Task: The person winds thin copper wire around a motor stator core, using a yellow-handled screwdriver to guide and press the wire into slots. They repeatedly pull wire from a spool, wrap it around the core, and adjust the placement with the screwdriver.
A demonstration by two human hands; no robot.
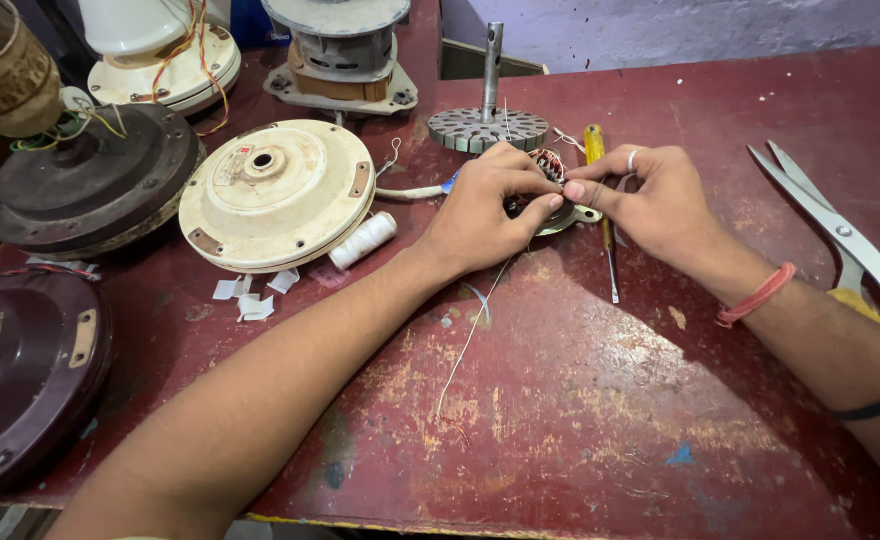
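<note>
My left hand [480, 210] and my right hand [650, 200] meet over a small fan stator with copper windings [550, 165] that rests on the worn red table [580, 400]. Both hands pinch at the windings with their fingertips. A thin white thread [465, 345] trails from under the left hand toward me. My hands hide most of the stator. A ring sits on a right finger, and a red band circles the right wrist.
A yellow-handled screwdriver [600, 200] lies under my right hand. Scissors [840, 235] lie at the right. A laminated rotor core with a shaft [488, 125] stands behind. A cream fan housing [275, 190], a white thread spool [363, 240], paper scraps and dark fan housings [90, 180] fill the left.
</note>
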